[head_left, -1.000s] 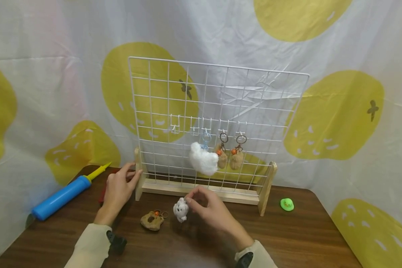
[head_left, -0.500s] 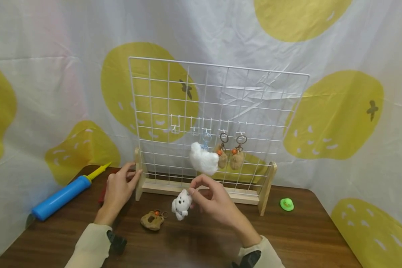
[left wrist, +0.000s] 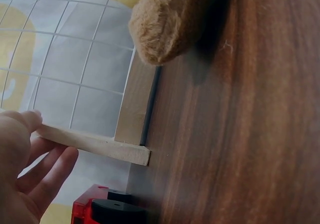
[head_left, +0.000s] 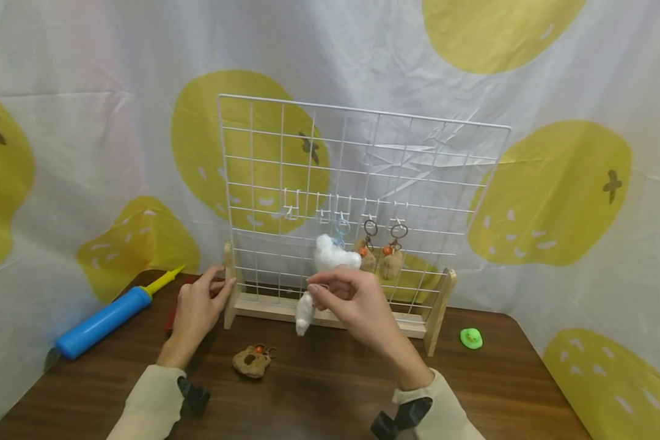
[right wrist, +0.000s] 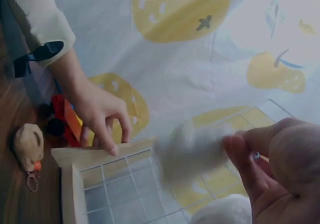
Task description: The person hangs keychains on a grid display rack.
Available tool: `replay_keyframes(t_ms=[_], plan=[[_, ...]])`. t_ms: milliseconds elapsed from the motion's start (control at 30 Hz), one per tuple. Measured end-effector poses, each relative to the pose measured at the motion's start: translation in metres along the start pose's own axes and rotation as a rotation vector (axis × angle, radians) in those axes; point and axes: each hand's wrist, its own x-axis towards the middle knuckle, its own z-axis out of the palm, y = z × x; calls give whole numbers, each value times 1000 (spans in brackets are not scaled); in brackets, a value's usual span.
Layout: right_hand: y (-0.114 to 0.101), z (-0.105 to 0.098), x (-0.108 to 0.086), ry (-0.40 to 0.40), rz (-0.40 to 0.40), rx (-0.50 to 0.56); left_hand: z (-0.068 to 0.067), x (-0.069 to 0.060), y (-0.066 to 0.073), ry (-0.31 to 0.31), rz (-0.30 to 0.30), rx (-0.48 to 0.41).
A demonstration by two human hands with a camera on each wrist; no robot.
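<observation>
My right hand [head_left: 357, 305] pinches a small white plush keychain [head_left: 304, 314] near its top, in the air before the white wire grid rack [head_left: 269, 146]. In the right wrist view the plush [right wrist: 187, 154] is blurred. My left hand [head_left: 198, 305] grips the rack's left wooden post [left wrist: 95, 143], thumb on one side and fingers on the other. A larger white plush keychain [head_left: 330, 252] hangs from a hook, partly behind my right hand. To its right hang two brown plush keychains [head_left: 390, 264]. Another brown plush keychain [head_left: 251, 362] lies on the table.
Bare white hooks [head_left: 290, 212] sit on the grid's left half. A blue pump [head_left: 104, 322] with a yellow tip lies at the far left. A red toy [left wrist: 92, 201] with black wheels stands behind my left hand. A green duck [head_left: 471, 338] sits at the right.
My right hand has risen toward the rack, lifting the small white keychain, which has turned from face-on to edge-on. The left hand keeps its place on the post.
</observation>
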Motion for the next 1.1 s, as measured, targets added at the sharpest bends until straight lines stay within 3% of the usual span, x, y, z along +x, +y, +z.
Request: replay_keyframes(t_ms=[167, 467, 833, 1100], plan=[[-5, 0, 12, 53, -6, -75, 0, 0, 0, 6, 15, -1], [-10, 3, 30, 200, -5, 138, 1, 0, -1, -7, -7, 4], [-15, -2, 45, 218, 30, 213, 2, 2, -1, -9, -13, -1], [-18, -1, 57, 286, 30, 233, 1, 1, -1, -2, -11, -8]])
